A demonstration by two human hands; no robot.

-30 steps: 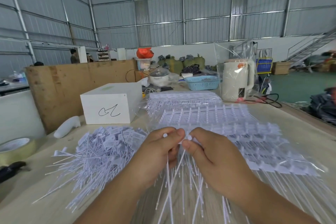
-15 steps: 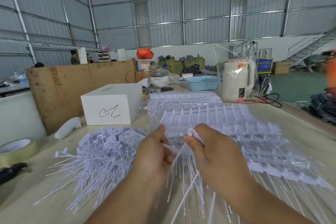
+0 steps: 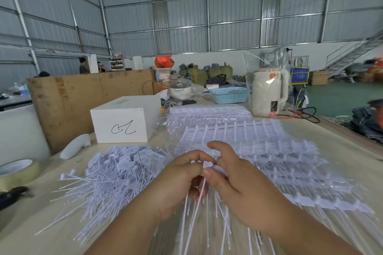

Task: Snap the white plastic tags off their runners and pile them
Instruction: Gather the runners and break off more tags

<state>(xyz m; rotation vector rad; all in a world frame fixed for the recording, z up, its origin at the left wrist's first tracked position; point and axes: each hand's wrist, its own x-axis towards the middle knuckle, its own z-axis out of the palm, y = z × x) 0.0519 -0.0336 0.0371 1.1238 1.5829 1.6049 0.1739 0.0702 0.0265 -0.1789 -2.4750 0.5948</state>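
In the head view, at the centre of the frame, your left hand (image 3: 178,182) and right hand (image 3: 238,184) meet, fingers curled, both pinching one small white plastic tag (image 3: 207,165) between the fingertips; its thin stem hangs down toward the lower edge (slightly blurred). Left of your left hand lies the loose heap of snapped white tags (image 3: 116,174), flat heads and spiky stems crossing. Right of centre spread the ribbed white runner sheets (image 3: 269,151) on the pale wooden table (image 3: 342,143).
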